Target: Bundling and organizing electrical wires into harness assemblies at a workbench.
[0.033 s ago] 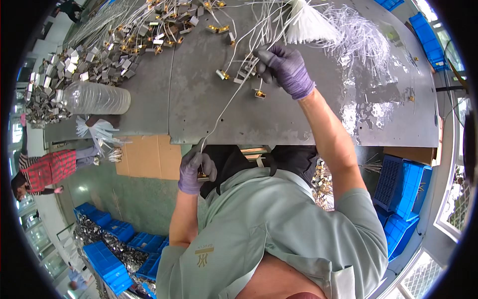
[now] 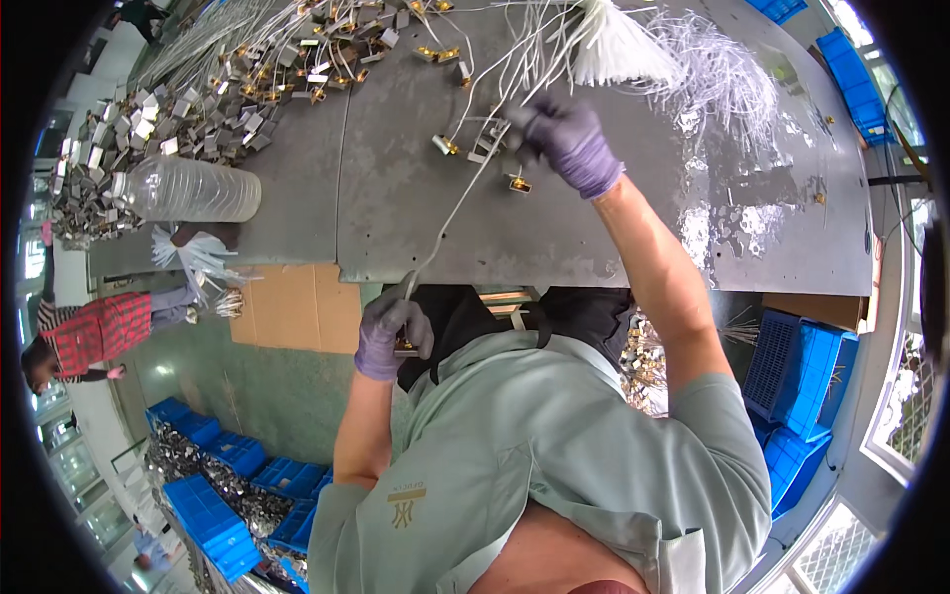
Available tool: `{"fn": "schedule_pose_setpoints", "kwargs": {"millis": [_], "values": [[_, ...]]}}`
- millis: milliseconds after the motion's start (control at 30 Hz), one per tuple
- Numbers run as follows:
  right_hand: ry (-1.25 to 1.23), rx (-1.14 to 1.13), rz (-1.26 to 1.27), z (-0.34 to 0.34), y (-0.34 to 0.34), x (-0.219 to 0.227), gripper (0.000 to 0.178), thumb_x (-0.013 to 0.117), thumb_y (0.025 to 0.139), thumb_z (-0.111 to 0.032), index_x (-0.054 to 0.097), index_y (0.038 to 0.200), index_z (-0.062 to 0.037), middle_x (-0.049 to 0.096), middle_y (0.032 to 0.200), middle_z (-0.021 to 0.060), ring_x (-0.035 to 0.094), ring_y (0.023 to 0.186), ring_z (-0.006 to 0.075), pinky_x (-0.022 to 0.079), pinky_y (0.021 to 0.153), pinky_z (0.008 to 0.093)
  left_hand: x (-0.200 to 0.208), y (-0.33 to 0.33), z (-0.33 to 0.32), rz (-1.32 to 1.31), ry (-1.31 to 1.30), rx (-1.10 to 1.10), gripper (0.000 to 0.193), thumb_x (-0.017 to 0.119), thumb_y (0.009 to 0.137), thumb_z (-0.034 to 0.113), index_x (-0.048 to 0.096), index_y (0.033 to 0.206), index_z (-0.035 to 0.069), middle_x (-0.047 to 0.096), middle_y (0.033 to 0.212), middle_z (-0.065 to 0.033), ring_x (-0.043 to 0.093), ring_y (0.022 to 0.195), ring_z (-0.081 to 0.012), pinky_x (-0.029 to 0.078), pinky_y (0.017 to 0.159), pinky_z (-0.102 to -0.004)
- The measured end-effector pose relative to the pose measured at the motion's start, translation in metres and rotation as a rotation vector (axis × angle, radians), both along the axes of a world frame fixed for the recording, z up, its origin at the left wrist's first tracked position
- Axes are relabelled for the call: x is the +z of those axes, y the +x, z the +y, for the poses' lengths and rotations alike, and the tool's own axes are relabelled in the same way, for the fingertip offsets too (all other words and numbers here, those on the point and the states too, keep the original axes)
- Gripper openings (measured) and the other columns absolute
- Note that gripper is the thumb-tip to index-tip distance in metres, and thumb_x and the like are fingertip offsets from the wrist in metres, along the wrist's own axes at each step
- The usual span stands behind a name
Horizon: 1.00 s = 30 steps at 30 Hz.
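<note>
My left hand (image 2: 393, 335), in a purple-grey work glove, is closed on the lower end of a thin whitish wire (image 2: 453, 213) at the table's near edge. A bit of brass-coloured metal shows under its fingers. The wire runs up across the tabletop towards the far bundle. My gloved right hand (image 2: 568, 145) is over the table beside the wire's upper part; motion smears its fingers, so their grip cannot be made out. Near it lie a small metal block with a brass part (image 2: 519, 184), another such piece (image 2: 444, 145) and silvery blocks (image 2: 489, 139).
Loose metal blocks (image 2: 163, 119) and wired pieces cover the table's far left. A clear plastic bottle (image 2: 193, 190) lies there. White strands (image 2: 618, 49) are bunched at the back. Blue crates (image 2: 802, 381) stand at right, more (image 2: 213, 525) at lower left. Another person (image 2: 94, 337) is at left.
My right hand has shifted slightly and its fingers are now blurred. The wire near my left hand has bent a little; that hand has barely moved.
</note>
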State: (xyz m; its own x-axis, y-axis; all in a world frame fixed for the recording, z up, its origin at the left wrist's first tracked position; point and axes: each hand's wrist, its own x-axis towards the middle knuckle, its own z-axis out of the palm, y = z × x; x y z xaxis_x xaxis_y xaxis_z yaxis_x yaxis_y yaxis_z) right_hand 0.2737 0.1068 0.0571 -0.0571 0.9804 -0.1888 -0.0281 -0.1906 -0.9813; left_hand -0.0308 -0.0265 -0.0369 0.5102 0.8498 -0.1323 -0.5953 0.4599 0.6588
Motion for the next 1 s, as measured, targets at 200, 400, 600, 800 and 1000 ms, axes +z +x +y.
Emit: {"fn": "schedule_pose_setpoints", "kwargs": {"millis": [200,400,600,800,1000], "values": [[-0.151,0.328,0.040,-0.015,-0.061,-0.030,0.019,0.063,0.088,-0.017,0.063,0.084,0.0009,0.064,0.066,0.0059,0.058,0.048,0.0094,0.046,0.046,0.0222,0.020,0.031,0.028,0.623,0.160,0.038,0.048,0.051,0.091,0.049,0.056,0.093,0.001,0.049,0.051,-0.0077,0.050,0.039,-0.0182,0.040,0.039,-0.0295],[-0.122,0.429,-0.036,-0.034,-0.102,-0.041,0.016,0.059,0.085,-0.014,0.063,0.085,0.0018,0.063,0.062,0.0061,0.058,0.049,0.0119,0.048,0.049,0.0271,0.029,0.049,0.044,0.514,0.104,0.165,0.052,0.048,0.089,0.059,0.055,0.089,0.007,0.058,0.069,-0.0038,0.054,0.049,-0.0144,0.044,0.050,-0.0257],[0.007,0.418,0.008,-0.022,-0.088,-0.029,0.019,0.063,0.084,-0.017,0.064,0.085,0.0016,0.062,0.061,0.0070,0.058,0.053,0.0115,0.047,0.053,0.0282,0.015,0.065,0.074,0.516,0.231,0.306,0.057,0.046,0.088,0.062,0.058,0.093,0.006,0.052,0.070,0.0021,0.052,0.066,-0.0088,0.042,0.061,-0.0250],[0.105,0.402,-0.164,-0.015,-0.060,-0.016,0.016,0.066,0.083,-0.017,0.065,0.086,-0.0007,0.062,0.063,0.0040,0.058,0.057,0.0081,0.047,0.050,0.0252,0.016,0.078,0.097,0.555,0.258,0.422,0.044,0.053,0.089,0.048,0.059,0.087,0.005,0.059,0.065,-0.0027,0.057,0.056,-0.0108,0.044,0.051,-0.0238],[0.439,-0.071,-1.095,0.018,0.030,-0.078,0.023,0.062,0.081,-0.020,0.064,0.100,-0.0061,0.068,0.083,0.0137,0.066,0.070,0.0290,0.053,0.065,0.0371,0.067,0.092,0.155,0.832,0.308,0.163,0.031,0.062,0.087,0.034,0.058,0.090,0.003,0.060,0.068,-0.0079,0.059,0.051,-0.0162,0.047,0.048,-0.0276]]}}
